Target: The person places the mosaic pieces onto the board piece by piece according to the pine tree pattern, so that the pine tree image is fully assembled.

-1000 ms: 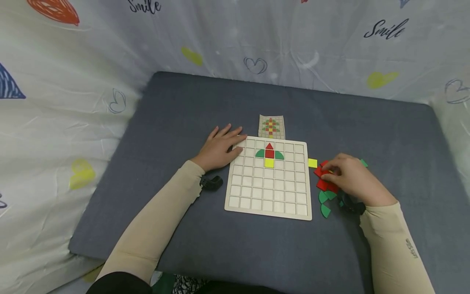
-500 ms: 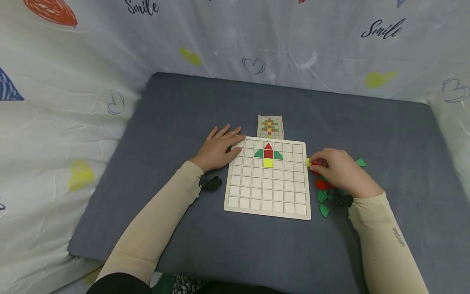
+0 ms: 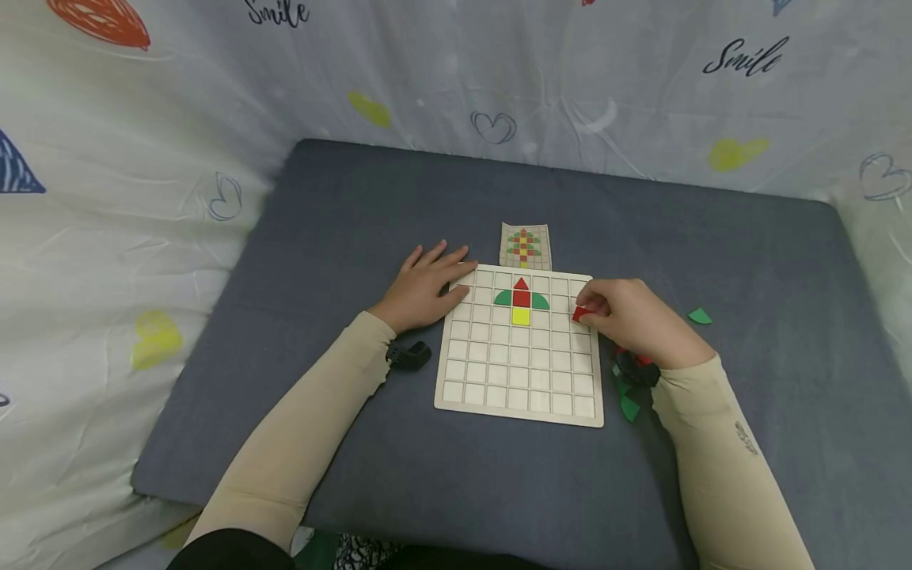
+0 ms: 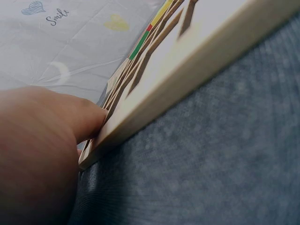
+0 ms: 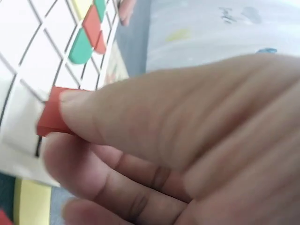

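Observation:
A pale wooden grid board [image 3: 499, 372] lies on the table. Near its top sit a red triangle [image 3: 522, 283], a red square [image 3: 522, 299] below it, a green quarter-round piece [image 3: 503, 298] on either side, and a yellow square [image 3: 521, 317] underneath. My left hand [image 3: 427, 291] rests on the board's upper left corner with fingers spread; the thumb touches its edge in the left wrist view. Between thumb and fingers my right hand [image 3: 630, 317] pinches a red square tile [image 5: 52, 110], held over the board's right edge.
A small pattern card [image 3: 524, 247] lies behind the board. Right of the board are loose green pieces [image 3: 630, 408] and red ones partly hidden under the right wrist. One green piece [image 3: 700, 317] lies farther right. A yellow tile [image 5: 30, 201] is beside the board's edge.
My right hand has moved left from the loose pile to the board's right edge, carrying a red square tile. The left hand stays put on the corner.

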The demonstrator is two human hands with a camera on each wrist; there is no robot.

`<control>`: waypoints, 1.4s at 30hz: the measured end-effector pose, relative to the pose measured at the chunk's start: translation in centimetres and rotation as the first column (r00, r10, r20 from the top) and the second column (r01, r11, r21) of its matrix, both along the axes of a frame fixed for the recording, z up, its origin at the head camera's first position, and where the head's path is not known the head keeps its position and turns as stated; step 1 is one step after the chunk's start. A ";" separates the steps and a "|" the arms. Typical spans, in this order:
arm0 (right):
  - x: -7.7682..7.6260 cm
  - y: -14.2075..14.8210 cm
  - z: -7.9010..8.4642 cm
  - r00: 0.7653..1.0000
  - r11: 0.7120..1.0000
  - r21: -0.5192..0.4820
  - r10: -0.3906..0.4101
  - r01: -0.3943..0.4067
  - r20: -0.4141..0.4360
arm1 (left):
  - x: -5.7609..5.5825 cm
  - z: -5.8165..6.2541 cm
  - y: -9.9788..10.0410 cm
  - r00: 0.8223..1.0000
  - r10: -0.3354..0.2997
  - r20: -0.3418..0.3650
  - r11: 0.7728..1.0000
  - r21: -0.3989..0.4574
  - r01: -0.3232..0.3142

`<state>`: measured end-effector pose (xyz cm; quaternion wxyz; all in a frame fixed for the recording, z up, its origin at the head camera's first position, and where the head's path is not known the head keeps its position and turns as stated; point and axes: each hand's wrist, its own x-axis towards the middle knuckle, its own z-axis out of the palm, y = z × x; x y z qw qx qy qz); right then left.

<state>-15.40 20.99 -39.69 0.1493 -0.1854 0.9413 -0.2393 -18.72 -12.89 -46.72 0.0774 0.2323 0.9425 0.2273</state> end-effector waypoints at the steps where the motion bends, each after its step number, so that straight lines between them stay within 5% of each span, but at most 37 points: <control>1: -0.1 -0.2 0.1 1.000 1.000 0.000 0.006 -0.006 0.004 | 0.0 0.0 0.0 1.000 -0.001 0.000 1.000 0.002 0.001; 42: -0.6 -3.8 -1.9 0.994 0.991 -0.074 0.108 -0.110 -0.026 | -0.1 -0.2 -0.1 1.000 -0.009 0.004 1.000 0.010 0.009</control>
